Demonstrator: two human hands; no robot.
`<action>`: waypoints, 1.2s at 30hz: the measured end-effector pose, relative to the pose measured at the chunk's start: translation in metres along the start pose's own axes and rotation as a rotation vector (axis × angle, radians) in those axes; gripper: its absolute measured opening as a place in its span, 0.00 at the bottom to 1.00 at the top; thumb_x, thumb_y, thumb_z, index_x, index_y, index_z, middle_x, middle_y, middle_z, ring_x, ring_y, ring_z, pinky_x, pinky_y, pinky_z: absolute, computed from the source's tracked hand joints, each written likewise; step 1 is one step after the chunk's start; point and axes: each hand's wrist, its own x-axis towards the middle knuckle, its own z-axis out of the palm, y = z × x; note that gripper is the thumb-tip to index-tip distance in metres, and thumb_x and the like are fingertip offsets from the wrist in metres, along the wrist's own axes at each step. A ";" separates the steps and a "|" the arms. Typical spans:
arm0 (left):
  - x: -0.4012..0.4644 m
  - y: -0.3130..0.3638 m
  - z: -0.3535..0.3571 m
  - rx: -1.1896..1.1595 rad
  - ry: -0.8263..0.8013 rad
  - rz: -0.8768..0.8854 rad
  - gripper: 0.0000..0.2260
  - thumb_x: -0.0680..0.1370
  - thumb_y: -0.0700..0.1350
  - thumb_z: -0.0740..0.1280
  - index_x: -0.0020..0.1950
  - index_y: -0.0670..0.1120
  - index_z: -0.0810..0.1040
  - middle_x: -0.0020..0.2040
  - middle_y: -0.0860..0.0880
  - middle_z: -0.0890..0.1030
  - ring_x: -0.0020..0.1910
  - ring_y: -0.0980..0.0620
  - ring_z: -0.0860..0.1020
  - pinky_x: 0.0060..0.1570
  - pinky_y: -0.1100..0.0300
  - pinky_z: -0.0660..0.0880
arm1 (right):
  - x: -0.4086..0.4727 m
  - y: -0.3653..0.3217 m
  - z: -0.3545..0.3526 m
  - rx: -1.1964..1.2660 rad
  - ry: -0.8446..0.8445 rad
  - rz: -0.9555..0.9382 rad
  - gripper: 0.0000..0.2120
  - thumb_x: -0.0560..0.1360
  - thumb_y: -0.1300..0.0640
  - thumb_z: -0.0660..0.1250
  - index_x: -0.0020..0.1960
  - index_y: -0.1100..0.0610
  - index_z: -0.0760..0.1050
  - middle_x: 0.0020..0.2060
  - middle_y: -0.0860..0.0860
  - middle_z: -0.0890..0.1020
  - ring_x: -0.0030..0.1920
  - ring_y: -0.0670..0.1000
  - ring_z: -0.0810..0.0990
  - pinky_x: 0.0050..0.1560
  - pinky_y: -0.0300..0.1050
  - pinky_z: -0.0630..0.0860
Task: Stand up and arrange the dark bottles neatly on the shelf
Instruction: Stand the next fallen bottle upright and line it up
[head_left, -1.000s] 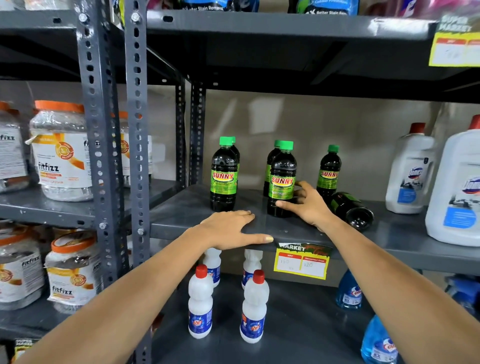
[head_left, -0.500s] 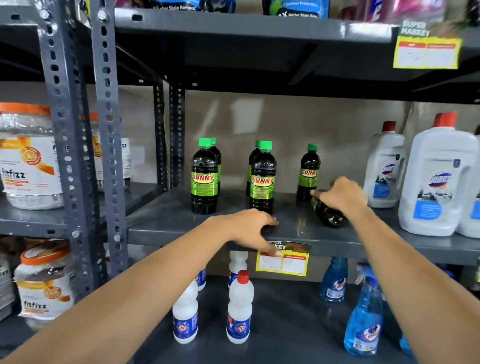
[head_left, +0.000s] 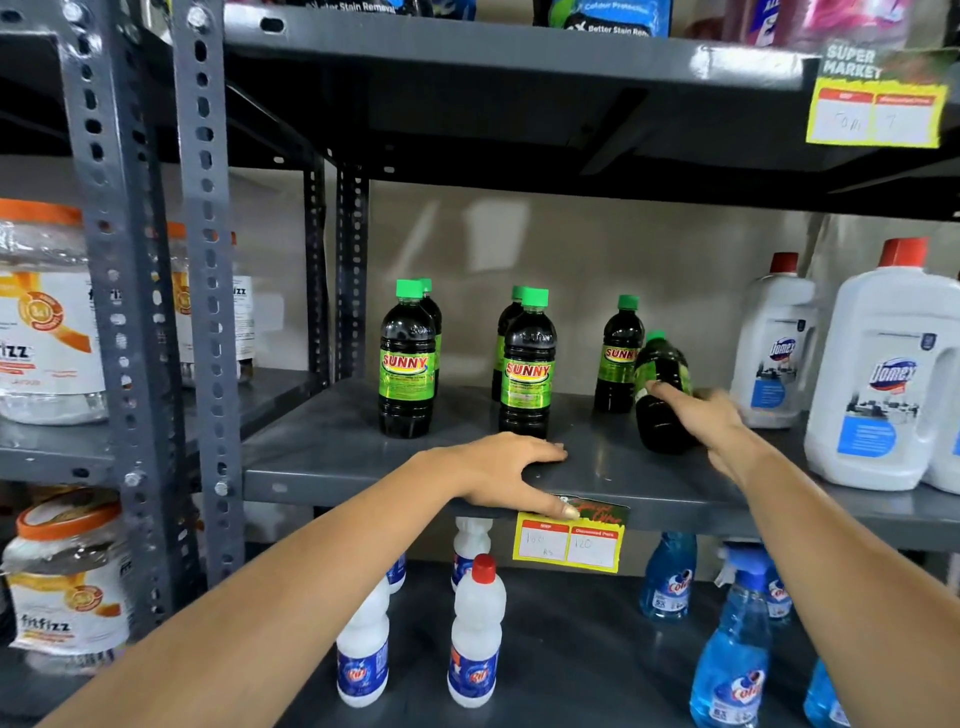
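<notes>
Several dark bottles with green caps and SUNNY labels stand on the grey middle shelf (head_left: 332, 462). One pair stands at the left (head_left: 407, 364), another in the middle (head_left: 526, 369), and a single bottle (head_left: 615, 358) further back on the right. My right hand (head_left: 701, 421) grips one more dark bottle (head_left: 662, 400), nearly upright and tilted slightly, in front of that single bottle. My left hand (head_left: 498, 473) lies flat on the shelf's front edge, fingers spread, holding nothing.
Large white Domex jugs (head_left: 883, 379) stand right of the dark bottles. White bottles with red caps (head_left: 475, 634) and blue spray bottles (head_left: 732, 654) fill the shelf below. Jars with orange lids (head_left: 47, 322) sit in the left rack. A yellow price tag (head_left: 569, 543) hangs from the shelf edge.
My right hand left the middle bottle, took hold of the bottle lying on its side at the right and raised it almost upright. My left hand stayed on the shelf edge.
</notes>
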 end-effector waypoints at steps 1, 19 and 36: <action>0.000 -0.001 0.000 -0.016 0.001 -0.004 0.40 0.73 0.67 0.68 0.79 0.51 0.59 0.78 0.56 0.59 0.76 0.54 0.57 0.73 0.50 0.58 | -0.004 0.002 0.002 0.041 -0.001 -0.062 0.30 0.61 0.38 0.75 0.55 0.56 0.77 0.52 0.56 0.83 0.44 0.50 0.81 0.40 0.41 0.74; -0.024 0.013 0.029 0.319 0.371 -0.094 0.41 0.71 0.77 0.45 0.75 0.55 0.67 0.75 0.58 0.66 0.71 0.55 0.67 0.62 0.53 0.70 | -0.008 0.012 0.007 0.097 -0.078 -0.299 0.35 0.61 0.52 0.81 0.60 0.49 0.65 0.53 0.47 0.80 0.54 0.49 0.79 0.57 0.48 0.73; -0.025 0.025 0.050 0.436 0.580 -0.250 0.46 0.71 0.75 0.35 0.69 0.51 0.76 0.69 0.53 0.75 0.69 0.54 0.71 0.48 0.59 0.76 | -0.012 0.010 0.008 0.138 -0.194 -0.304 0.29 0.68 0.63 0.75 0.65 0.56 0.69 0.56 0.53 0.80 0.57 0.53 0.79 0.58 0.46 0.73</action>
